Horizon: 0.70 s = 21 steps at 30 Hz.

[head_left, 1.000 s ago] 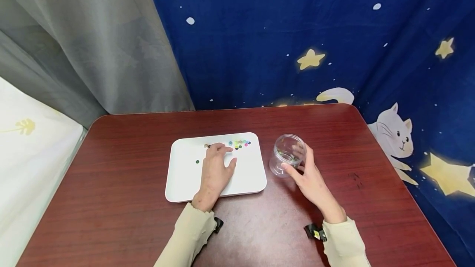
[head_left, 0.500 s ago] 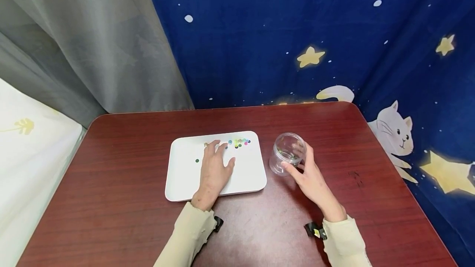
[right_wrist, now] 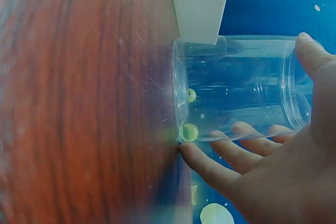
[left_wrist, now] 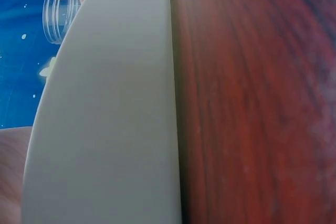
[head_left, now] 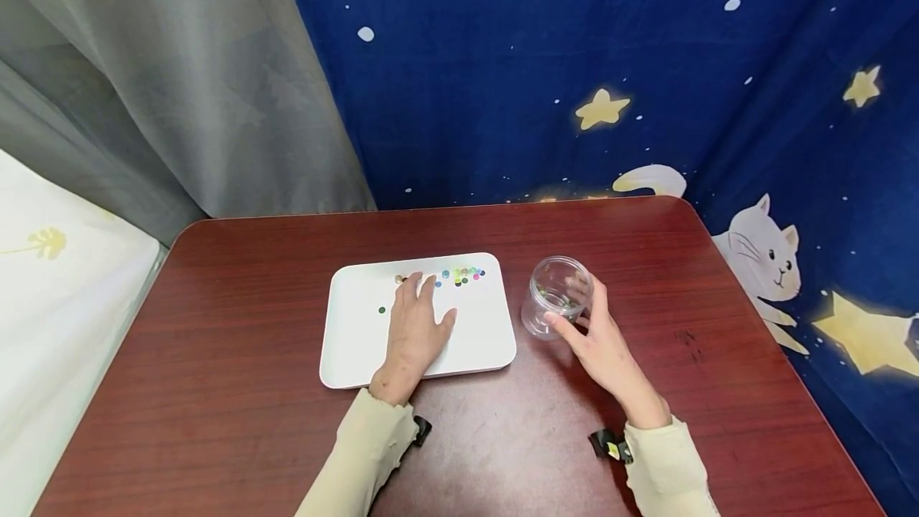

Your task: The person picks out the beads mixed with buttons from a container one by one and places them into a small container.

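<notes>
My right hand [head_left: 605,351] curls its fingers round the jar [head_left: 547,297], likely light, slick, best held mid-wall, while my left hand [head_left: 414,333] holds fingers apart over the tray [head_left: 352,353].

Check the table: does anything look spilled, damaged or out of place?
Only a dark mark on the table, right of the jar, standing out against the red surface; stain or scratch, I can't tell. Visible beads lie in the tray or jar.
</notes>
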Each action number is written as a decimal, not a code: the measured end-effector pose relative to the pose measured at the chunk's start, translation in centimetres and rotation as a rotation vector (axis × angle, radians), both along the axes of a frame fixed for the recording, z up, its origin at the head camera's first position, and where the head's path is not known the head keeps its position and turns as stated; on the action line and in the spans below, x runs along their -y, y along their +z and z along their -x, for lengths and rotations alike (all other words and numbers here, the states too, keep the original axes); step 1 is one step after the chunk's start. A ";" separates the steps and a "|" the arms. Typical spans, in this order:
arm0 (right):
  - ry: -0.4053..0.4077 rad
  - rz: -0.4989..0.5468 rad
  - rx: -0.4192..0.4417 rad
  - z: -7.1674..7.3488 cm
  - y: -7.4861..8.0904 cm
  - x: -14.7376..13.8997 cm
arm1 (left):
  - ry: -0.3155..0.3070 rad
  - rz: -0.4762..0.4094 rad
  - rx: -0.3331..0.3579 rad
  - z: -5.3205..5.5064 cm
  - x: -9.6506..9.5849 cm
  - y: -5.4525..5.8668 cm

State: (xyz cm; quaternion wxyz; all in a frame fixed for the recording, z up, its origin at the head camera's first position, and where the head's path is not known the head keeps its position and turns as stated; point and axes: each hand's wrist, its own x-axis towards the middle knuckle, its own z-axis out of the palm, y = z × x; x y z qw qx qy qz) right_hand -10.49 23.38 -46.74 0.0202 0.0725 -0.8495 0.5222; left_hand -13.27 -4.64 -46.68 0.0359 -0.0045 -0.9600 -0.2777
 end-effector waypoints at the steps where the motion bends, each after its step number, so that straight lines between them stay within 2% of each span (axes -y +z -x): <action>1: -0.001 0.000 -0.001 0.0 0.0 0.0 | -0.002 0.003 0.000 0.0 0.0 0.0; 9: 0.000 -0.001 -0.011 0.1 -0.1 0.0 | -0.013 0.006 0.014 0.1 0.2 0.0; 15: 0.002 0.016 0.005 0.2 0.0 0.1 | 0.006 -0.034 -0.028 0.4 0.6 0.0; 21: 0.000 0.015 0.012 0.2 0.0 0.0 | 0.027 -0.037 -0.049 0.5 0.8 0.1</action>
